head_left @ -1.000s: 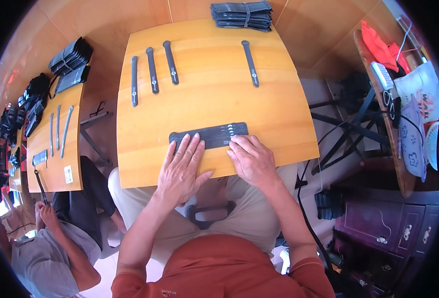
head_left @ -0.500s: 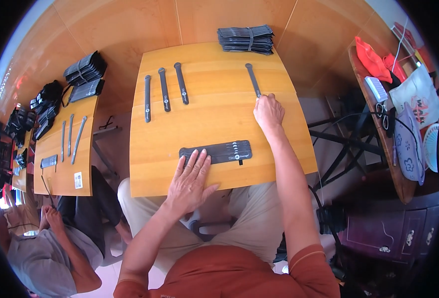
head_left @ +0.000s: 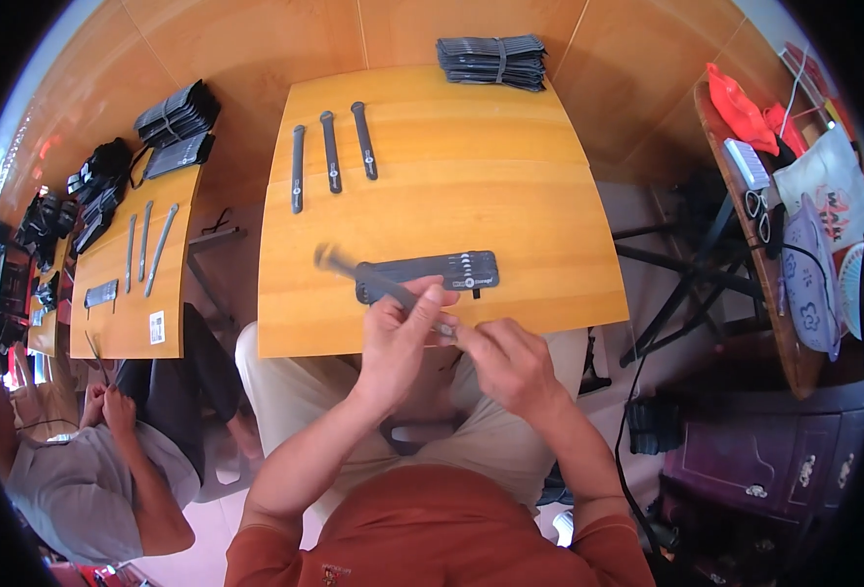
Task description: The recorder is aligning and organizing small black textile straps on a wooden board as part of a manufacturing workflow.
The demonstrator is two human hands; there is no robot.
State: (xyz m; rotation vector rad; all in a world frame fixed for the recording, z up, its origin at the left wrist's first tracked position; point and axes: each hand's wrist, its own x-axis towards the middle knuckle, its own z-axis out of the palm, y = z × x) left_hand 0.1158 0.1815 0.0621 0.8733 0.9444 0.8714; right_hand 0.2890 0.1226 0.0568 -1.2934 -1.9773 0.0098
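Above the table's near edge, my left hand (head_left: 400,338) is closed around a dark grey strap (head_left: 378,281). The strap's wide rounded end points to the far left and is smeared by motion. Close on the right, my right hand (head_left: 510,364) pinches the strap's other end between bent fingers. Beneath the strap lies a flat dark rectangular sleeve (head_left: 437,266) with pale marks at its right end and a small black tab, partly covered by the strap. Several similar straps lie apart at the far left, one being a grey strap (head_left: 332,152).
A banded stack of dark sleeves (head_left: 492,64) sits at the back right of the wooden table (head_left: 520,196). To the left, a co-worker (head_left: 99,470) sits at another table (head_left: 124,323) with straps and a stack. A wooden side table (head_left: 774,323) holds assorted items.
The single strap at the right of the table was picked up and brought back toward me. My left hand left the sleeve and now grips that strap together with the right.
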